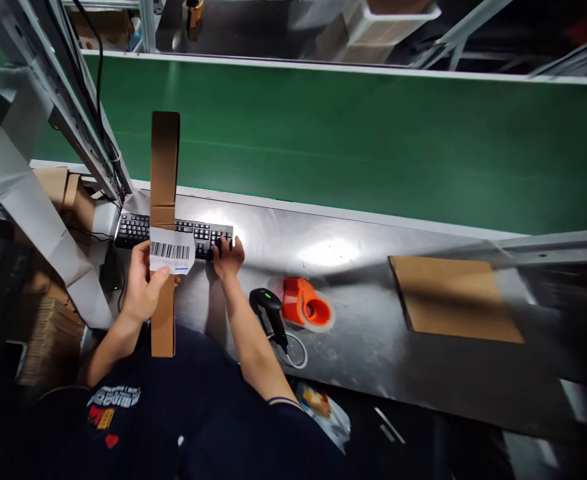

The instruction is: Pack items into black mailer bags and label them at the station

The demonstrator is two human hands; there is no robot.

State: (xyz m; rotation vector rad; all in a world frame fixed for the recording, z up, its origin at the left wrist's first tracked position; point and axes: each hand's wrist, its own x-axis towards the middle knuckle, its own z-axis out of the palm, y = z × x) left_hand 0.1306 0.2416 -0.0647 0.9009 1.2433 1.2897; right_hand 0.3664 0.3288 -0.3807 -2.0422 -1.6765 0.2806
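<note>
My left hand (pixel 146 287) grips a long, narrow cardboard strip (pixel 163 160), held upright in front of the keyboard. A white barcode label (pixel 171 251) lies across the strip under my thumb. Fingers apart, my right hand (pixel 229 257) rests at the number pad end of the black keyboard (pixel 203 233). The strip and label hide part of the keys. To the right of my right forearm lie a black barcode scanner (pixel 269 310) with a green light and an orange tape dispenser (pixel 298 300).
Beyond the metal table (pixel 353 293) runs a green conveyor belt (pixel 323 140). A flat cardboard piece (pixel 458 300) lies on the table at right. Metal posts with cables, a hanging white paper strip (pixel 48 227) and stacked cardboard (pixel 53 340) stand on the left.
</note>
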